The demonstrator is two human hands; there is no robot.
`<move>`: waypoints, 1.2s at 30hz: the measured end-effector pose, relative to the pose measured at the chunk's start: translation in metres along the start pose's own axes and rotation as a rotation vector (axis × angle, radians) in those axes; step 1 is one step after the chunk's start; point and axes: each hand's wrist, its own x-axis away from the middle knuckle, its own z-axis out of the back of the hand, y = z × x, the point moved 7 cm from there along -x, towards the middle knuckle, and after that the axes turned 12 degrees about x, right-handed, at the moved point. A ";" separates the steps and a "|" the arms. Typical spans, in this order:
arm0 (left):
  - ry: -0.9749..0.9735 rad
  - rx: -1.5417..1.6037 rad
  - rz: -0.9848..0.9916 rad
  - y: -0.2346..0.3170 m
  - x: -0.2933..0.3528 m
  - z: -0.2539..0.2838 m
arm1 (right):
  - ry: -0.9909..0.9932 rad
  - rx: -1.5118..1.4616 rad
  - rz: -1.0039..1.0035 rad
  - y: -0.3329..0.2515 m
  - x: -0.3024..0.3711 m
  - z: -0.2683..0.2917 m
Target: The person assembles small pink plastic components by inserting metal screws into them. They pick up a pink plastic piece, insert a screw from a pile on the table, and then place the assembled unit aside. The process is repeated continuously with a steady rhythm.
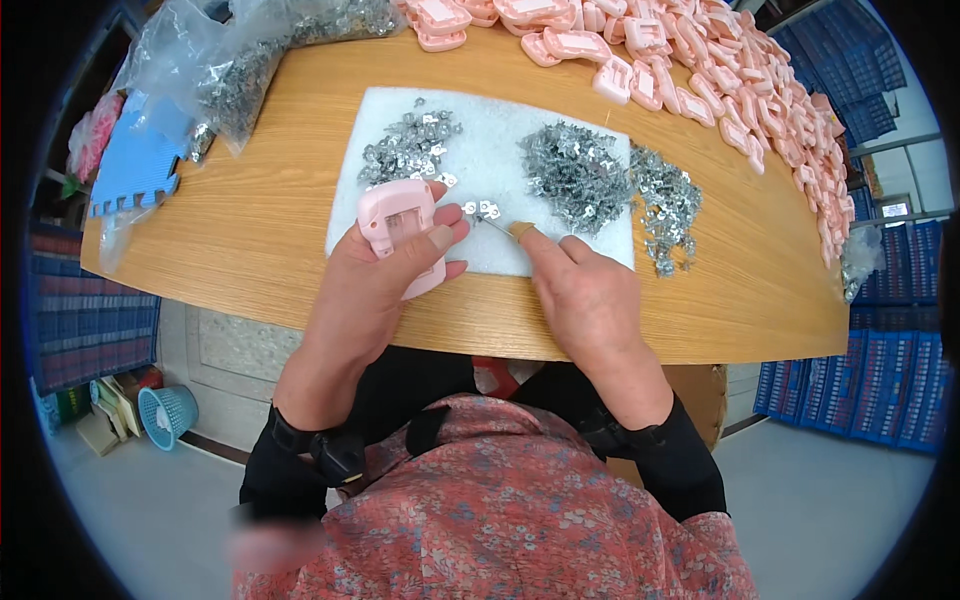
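Note:
A pink plastic casing with a rectangular recess is held in my left hand, thumb across its front and fingers behind. My right hand is closed around a thin metal tool; most of it is hidden, so its exact kind is unclear. The tool's tip points at a few small flat metal plates on a white foam pad. On that pad lie a pile of metal plates at left and a heap of small metal parts, spring-like in look, at right.
More small metal parts lie on the wooden table beside the pad's right edge. Many pink casings are heaped at the back right. Plastic bags of metal parts and a blue foam mat sit at the far left.

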 end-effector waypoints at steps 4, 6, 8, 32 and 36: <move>0.001 0.054 0.030 0.002 0.004 0.007 | -0.014 -0.059 0.012 0.005 0.002 -0.004; -0.004 0.035 0.025 0.002 0.003 0.007 | 0.027 -0.074 -0.010 0.007 0.000 -0.001; -0.017 0.035 0.028 0.000 -0.002 0.004 | 0.039 -0.069 -0.008 0.006 -0.004 -0.003; 0.000 0.044 0.021 0.003 0.006 0.002 | 0.014 -0.159 0.001 0.003 -0.014 -0.004; 0.011 0.054 0.012 0.005 0.007 0.005 | -0.032 -0.117 0.052 -0.002 -0.015 -0.006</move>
